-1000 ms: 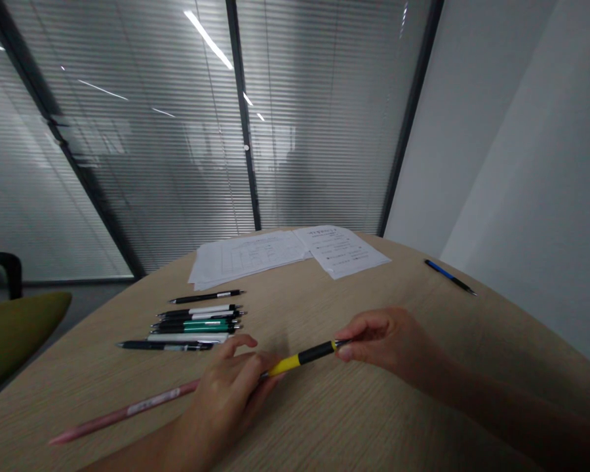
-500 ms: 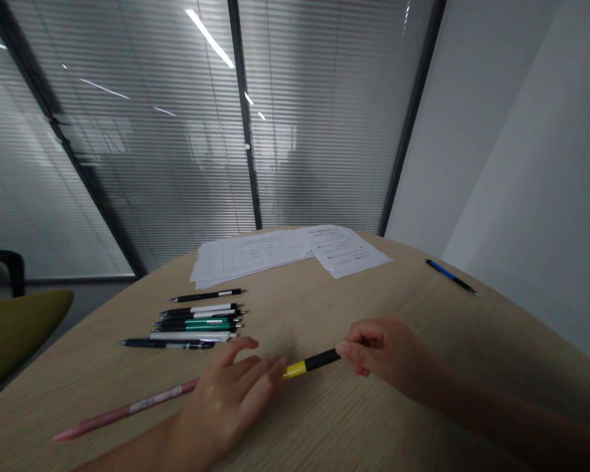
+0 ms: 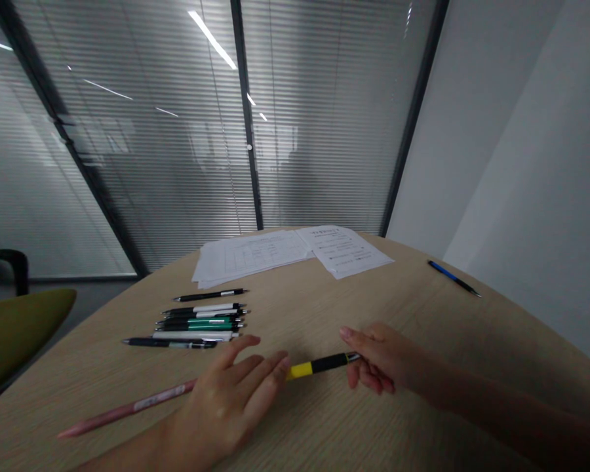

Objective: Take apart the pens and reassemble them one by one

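My left hand (image 3: 229, 396) is closed on a pen (image 3: 299, 371) with a yellow barrel, a black grip and a silver tip. The pen points right, its rear part hidden behind the fingers. At its tip is my right hand (image 3: 386, 359), thumb lifted away and the other fingers loosely curled; the tip meets or passes just in front of the index finger. Behind my left hand lies a long pink pen-like stick (image 3: 132, 410) with a pale label, its right end covered by the hand.
Several pens lie in a rough stack at left, among them a green one (image 3: 209, 324), a white one (image 3: 191, 335) and a black one (image 3: 170, 343). A separate black pen (image 3: 211, 295) lies behind. Printed papers (image 3: 250, 255) are at the back, a blue pen (image 3: 447, 272) right, a chair (image 3: 24, 321) left.
My right thumb has lifted off the pen's tip end and the silver tip is now exposed. The right hand has opened somewhat, while my left hand stays on the pen.
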{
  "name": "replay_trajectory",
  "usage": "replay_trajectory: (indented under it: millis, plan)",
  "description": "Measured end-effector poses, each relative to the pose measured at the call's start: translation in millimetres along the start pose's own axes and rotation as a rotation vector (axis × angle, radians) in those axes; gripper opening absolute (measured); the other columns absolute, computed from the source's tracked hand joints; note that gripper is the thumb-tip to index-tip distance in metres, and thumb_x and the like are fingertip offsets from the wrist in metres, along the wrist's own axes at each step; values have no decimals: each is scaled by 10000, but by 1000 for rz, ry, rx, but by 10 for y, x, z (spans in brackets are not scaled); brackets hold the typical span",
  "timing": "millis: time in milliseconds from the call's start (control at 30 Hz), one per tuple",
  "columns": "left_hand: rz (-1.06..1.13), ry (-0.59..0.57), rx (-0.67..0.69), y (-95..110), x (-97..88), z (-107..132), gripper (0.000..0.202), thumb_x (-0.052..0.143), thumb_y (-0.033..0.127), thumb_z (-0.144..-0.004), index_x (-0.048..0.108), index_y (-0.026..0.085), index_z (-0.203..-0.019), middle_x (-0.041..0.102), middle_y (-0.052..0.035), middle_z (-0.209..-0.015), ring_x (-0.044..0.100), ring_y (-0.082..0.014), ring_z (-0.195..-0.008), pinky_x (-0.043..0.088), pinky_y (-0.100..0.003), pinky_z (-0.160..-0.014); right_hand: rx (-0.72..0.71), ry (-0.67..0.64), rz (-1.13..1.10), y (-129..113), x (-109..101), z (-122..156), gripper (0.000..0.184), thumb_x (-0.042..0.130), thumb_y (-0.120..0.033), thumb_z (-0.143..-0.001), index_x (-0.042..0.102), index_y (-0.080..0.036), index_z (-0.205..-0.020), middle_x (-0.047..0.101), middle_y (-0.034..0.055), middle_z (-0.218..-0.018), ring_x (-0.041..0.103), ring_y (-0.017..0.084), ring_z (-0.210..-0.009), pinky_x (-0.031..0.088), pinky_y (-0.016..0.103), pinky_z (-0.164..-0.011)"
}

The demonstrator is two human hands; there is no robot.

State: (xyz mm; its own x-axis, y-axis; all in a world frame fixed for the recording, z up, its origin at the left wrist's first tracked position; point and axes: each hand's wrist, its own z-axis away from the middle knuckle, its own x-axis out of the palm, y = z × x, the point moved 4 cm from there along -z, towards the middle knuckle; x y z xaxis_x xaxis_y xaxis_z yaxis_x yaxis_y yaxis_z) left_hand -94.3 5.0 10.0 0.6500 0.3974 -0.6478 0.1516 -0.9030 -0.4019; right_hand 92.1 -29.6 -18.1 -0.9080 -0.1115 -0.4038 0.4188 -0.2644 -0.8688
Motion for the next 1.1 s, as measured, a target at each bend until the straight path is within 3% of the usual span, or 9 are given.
replay_trajectory:
  millis: [100,167,233,367,567,767,900,967,1100]
  plan:
    - [48,2,-75,-54,18,-25,257,287,64,-892,543,90,-881,691,-46,-721,619,-125,-562,417,-369,-748,-223,156,35,-84,-132,17,527,246,-443,-842,629,-105,-712,468,-19,-426,404,62,-360,317,186,-386]
    - [80,-7,-115,-83,18,-52,221,315,86,-889,533,104,-865,689,-38,-707,617,-120,-534,432,-360,-721,-376,203,65,-188,-188,80,353,376,-370,-805,597,-130,-940,558,6,-598,482,79,-487,372,193,-459]
    - [102,-4,-148,-104,17,-65,189,337,97,-882,520,124,-839,689,-29,-689,613,-115,-504,445,-349,-692,-462,187,121,-290,-201,151,335,504,-243,-720,535,-170,-1046,588,14,-756,508,85,-569,408,203,-523]
    - [139,7,-185,-113,56,-27,157,353,107,-870,504,142,-846,683,-17,-662,610,-112,-487,452,-352,-698,-457,223,238,-398,-216,240,208,544,-110,-646,569,-176,-841,592,2,-759,506,75,-562,426,206,-558]
    - [199,13,-204,-80,34,-27,129,368,117,-866,495,134,-849,670,-8,-639,601,-101,-468,451,-355,-723,-433,239,188,-340,-193,229,30,571,-193,-671,585,-173,-687,559,-24,-591,498,76,-499,398,185,-480]
    - [192,17,-207,-36,-71,-123,138,360,104,-858,487,156,-837,666,9,-610,598,-111,-463,472,-344,-678,-495,308,416,-301,-163,221,363,408,-304,-803,511,-161,-486,466,-29,-422,451,79,-431,320,203,-452]
    - [244,-4,-262,-77,-19,-81,109,378,121,-852,478,163,-846,663,14,-624,584,-104,-443,468,-359,-696,-545,261,479,-383,-197,281,203,436,-267,-786,610,-164,-796,614,21,-689,514,100,-553,385,224,-546]
    - [273,-10,-293,-97,12,-48,93,393,136,-851,482,164,-855,663,11,-639,585,-107,-456,463,-372,-706,-540,207,456,-420,-219,309,244,512,-207,-729,573,-186,-965,624,23,-822,519,92,-578,402,214,-557]
    - [316,-17,-286,-79,16,-31,89,414,118,-844,491,155,-870,666,5,-666,602,-115,-497,437,-401,-757,-590,197,506,-464,-235,352,124,522,-150,-725,607,-179,-811,611,6,-723,521,94,-593,404,212,-573]
